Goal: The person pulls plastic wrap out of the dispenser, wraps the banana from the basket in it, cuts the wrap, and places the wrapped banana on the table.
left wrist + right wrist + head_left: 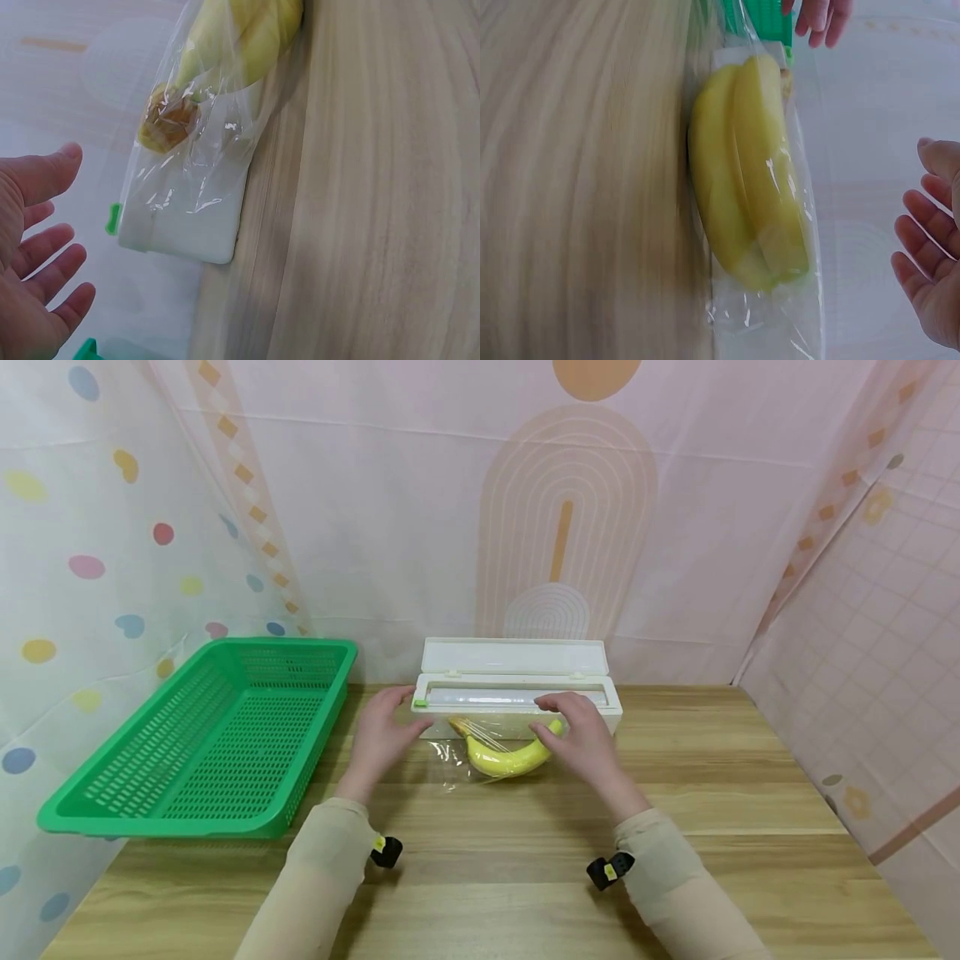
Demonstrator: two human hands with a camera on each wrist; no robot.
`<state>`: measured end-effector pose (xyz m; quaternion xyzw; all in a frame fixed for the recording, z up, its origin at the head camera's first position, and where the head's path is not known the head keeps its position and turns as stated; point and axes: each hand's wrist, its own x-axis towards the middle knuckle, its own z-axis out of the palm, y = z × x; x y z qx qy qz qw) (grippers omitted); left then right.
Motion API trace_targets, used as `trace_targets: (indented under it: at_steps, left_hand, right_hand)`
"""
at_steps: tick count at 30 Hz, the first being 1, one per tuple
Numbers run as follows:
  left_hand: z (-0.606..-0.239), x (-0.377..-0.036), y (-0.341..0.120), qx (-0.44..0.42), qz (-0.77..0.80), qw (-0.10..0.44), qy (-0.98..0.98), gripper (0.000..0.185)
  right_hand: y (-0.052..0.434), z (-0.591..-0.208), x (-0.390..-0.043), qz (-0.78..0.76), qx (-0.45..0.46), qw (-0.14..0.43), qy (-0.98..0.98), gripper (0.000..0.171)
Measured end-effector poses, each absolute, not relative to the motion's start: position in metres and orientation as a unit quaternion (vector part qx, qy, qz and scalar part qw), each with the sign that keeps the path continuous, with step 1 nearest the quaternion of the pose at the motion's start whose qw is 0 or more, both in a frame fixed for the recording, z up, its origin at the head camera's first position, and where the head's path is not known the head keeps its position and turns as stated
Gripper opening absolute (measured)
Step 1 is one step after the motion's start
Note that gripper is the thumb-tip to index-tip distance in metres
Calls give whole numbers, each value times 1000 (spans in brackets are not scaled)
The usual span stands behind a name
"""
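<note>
Both forearms, in beige sleeves, reach forward over the pale wooden tabletop [480,893], palms down, with the wrists slightly raised. The left hand [381,733] has a loose, open grip: its fingers are spread and nearly straight, holding nothing, the fingertips just beside the left end of the white plastic cling-film dispenser box [517,689], whose lid stands open. The right hand [579,735] is likewise open, fingers relaxed and only gently bent; its wrist view shows an empty palm, though from the head view the fingertips lie at the dispenser's front edge and whether they touch it cannot be told. Between the two grips, just in front of the dispenser, lies a curved yellow banana [506,756] on the tabletop, covered by a sheet of clear plastic film [457,752] that runs from the box; its green-tipped end is just under the right hand's fingers. Well to the left of the left grip sits a green perforated plastic basket [210,739].
</note>
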<state>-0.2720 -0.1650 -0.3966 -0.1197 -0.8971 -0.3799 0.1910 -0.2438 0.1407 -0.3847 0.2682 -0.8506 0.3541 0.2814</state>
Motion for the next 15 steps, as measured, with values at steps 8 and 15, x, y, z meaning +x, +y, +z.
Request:
trace_targets:
  at_steps: [8, 15]
  left_hand:
    - [-395, -279, -169, -83, -440, 126, -885, 69]
    - [-399, -290, -172, -79, -499, 92, -858, 84]
  right_hand:
    - [124, -387, -243, 364, 286, 265, -846, 38]
    - [110, -384, -245, 373, 289, 256, -844, 43]
